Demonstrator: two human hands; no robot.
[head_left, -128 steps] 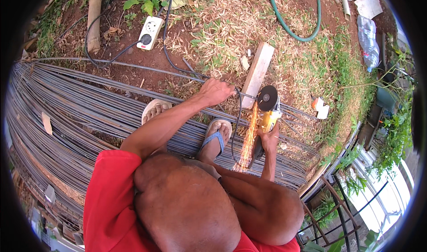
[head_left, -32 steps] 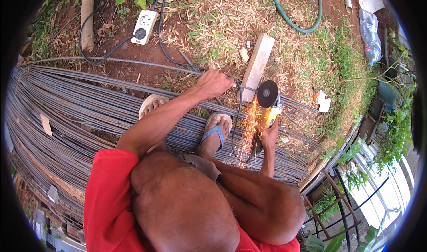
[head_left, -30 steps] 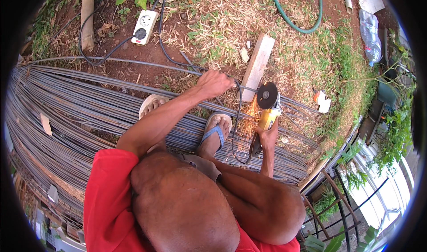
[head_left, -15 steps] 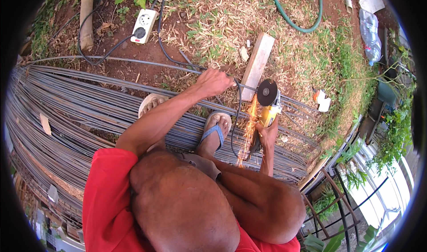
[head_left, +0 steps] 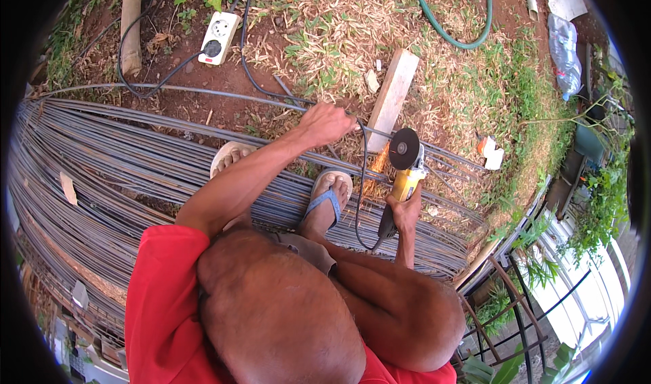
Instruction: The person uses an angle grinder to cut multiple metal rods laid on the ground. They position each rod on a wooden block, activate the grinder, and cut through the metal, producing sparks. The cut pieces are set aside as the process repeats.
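Observation:
My left hand (head_left: 327, 123) is closed around a thin steel rod (head_left: 237, 96), whose end runs past my fingers over a wooden block (head_left: 393, 96). In my right hand (head_left: 405, 213) is a yellow and black angle grinder (head_left: 408, 182), gripped by its body. Its dark cutting disc (head_left: 405, 148) stands beside the rod's end near the block; whether they touch I cannot tell. A small spray of orange sparks (head_left: 376, 168) shows left of the disc. The grinder's cord loops up between my hands.
A long bundle of steel rods (head_left: 108, 140) spreads under my sandalled feet (head_left: 329, 197). Beyond lie a white power strip (head_left: 220, 39) with a plugged-in black cord, a green hose (head_left: 451, 38) and a plastic bottle (head_left: 564, 57). A metal frame (head_left: 508, 302) stands at the lower right.
The grinder has shifted slightly toward me and tilted, its disc a little lower. The long stream of sparks has shrunk to a short spray. My left hand has stayed on the rod.

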